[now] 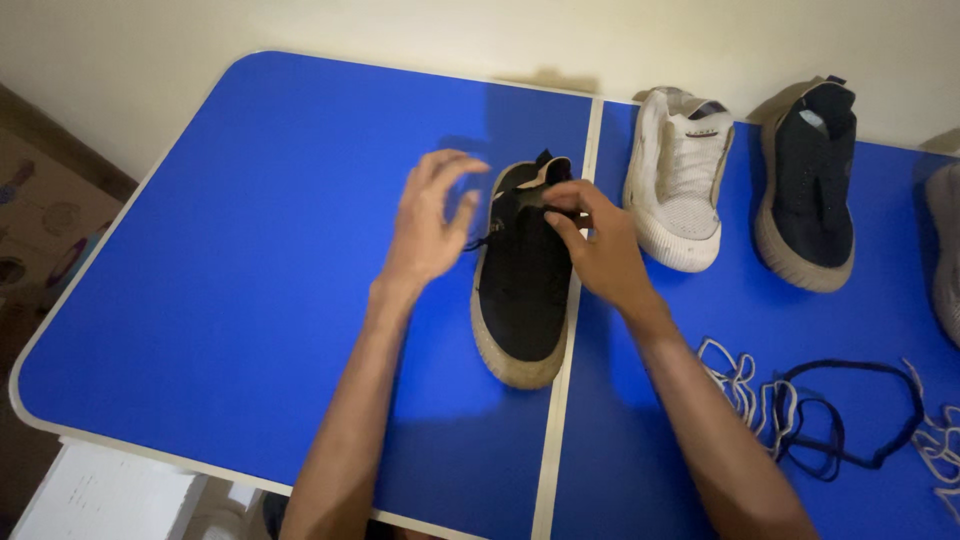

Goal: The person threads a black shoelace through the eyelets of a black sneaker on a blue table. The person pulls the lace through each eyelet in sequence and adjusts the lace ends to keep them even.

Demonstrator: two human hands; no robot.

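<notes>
Two bare hands work at one black knit sneaker lying across the blue table's centre seam. The right hand pinches the collar edge at the shoe's opening, thumb and forefinger closed on the fabric. The left hand hovers just left of that pinch, fingers curled loosely apart, holding nothing I can make out. Judging by looks, the upper is soft and floppy, the tan sole stiffer and the better place to grasp; the shoe seems light. Its long axis runs from heel, beyond the pinch, to toe, nearer the person.
</notes>
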